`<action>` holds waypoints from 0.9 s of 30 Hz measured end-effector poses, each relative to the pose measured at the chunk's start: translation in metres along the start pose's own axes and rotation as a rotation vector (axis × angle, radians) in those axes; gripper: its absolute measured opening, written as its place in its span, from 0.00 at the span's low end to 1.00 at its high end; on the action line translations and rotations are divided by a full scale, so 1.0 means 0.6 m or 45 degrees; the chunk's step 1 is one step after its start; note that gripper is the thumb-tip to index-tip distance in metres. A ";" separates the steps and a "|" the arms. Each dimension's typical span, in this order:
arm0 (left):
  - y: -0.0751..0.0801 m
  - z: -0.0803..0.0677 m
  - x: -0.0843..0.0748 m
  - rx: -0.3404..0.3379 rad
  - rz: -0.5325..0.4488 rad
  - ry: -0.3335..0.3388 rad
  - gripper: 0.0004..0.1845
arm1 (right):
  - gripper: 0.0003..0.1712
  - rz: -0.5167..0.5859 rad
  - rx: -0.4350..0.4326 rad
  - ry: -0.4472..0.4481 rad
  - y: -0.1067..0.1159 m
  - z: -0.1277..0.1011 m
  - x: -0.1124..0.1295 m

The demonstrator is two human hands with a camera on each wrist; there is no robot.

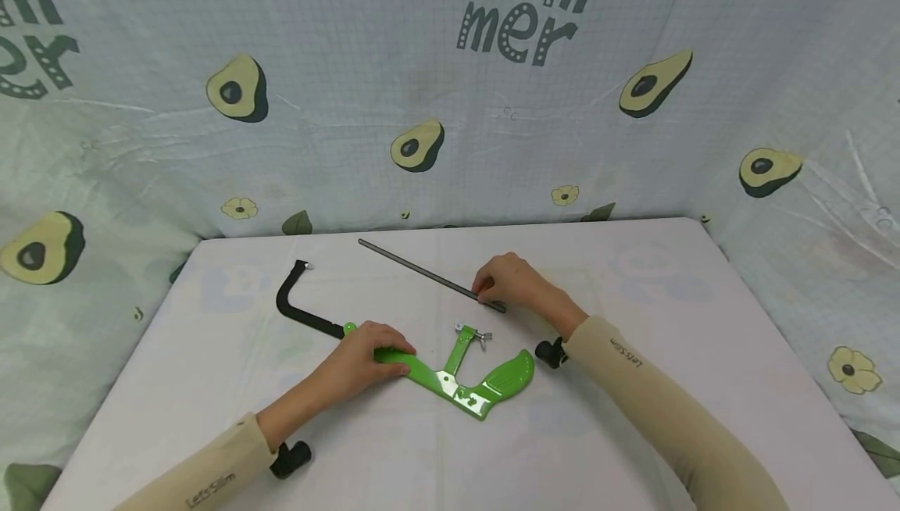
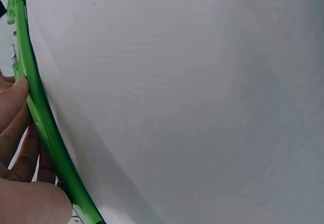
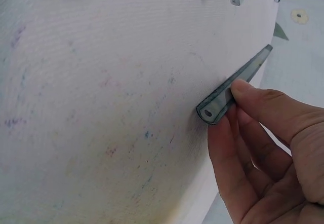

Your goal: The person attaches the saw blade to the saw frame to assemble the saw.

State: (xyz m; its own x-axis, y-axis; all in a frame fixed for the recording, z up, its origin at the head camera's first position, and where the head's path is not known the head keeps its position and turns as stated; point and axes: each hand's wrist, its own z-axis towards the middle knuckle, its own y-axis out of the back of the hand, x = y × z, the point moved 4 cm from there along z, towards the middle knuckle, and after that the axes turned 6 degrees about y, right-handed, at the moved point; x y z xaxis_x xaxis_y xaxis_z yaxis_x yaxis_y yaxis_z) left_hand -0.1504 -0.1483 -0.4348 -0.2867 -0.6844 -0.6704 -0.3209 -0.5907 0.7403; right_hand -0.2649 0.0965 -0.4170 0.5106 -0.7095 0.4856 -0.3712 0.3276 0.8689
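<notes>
While the left hand is resting on the green hacksaw frame, its fingers are curling over the frame's long green bar and pressing it down onto the white table; the left wrist view is showing the fingertips lying against the edge of that green bar, with the thumb closing in from below. The frame is lying flat near the front middle of the table, its green pistol-shaped handle pointing toward the right and its black curved end reaching away toward the back left. A short green upright with a silver wing nut is sticking out from the frame between the two hands. The right hand is sitting just behind the frame, pinching the near end of the dark saw blade between thumb and fingers; the right wrist view is showing the blade tilting slightly off the surface, its pierced end showing just past the thumb tip. The blade is running diagonally from that hand toward the back left of the table, apart from the frame. Both arms are wearing beige sleeves, and an avocado-printed cloth is hanging behind and beside the table.
</notes>
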 end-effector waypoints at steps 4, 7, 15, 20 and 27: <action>0.001 0.001 0.001 0.015 -0.019 0.007 0.12 | 0.08 0.012 0.006 -0.024 0.003 0.000 0.000; 0.001 0.002 0.001 0.020 -0.027 0.012 0.12 | 0.08 0.038 0.005 -0.033 0.007 -0.001 -0.002; 0.001 0.005 0.001 0.015 -0.030 0.008 0.12 | 0.07 0.164 -0.008 -0.008 0.019 -0.002 -0.007; 0.001 0.006 0.002 0.018 -0.033 0.001 0.12 | 0.07 0.197 0.005 -0.004 0.023 -0.001 -0.002; 0.002 0.004 0.003 0.034 -0.039 0.012 0.11 | 0.06 0.208 0.051 0.009 0.017 0.000 0.013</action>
State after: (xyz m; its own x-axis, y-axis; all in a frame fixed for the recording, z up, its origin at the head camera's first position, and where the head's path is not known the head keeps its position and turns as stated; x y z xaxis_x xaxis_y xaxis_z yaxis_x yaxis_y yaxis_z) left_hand -0.1533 -0.1493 -0.4354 -0.2676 -0.6703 -0.6921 -0.3534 -0.6000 0.7177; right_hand -0.2646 0.0947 -0.4045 0.4462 -0.6445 0.6209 -0.4801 0.4132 0.7738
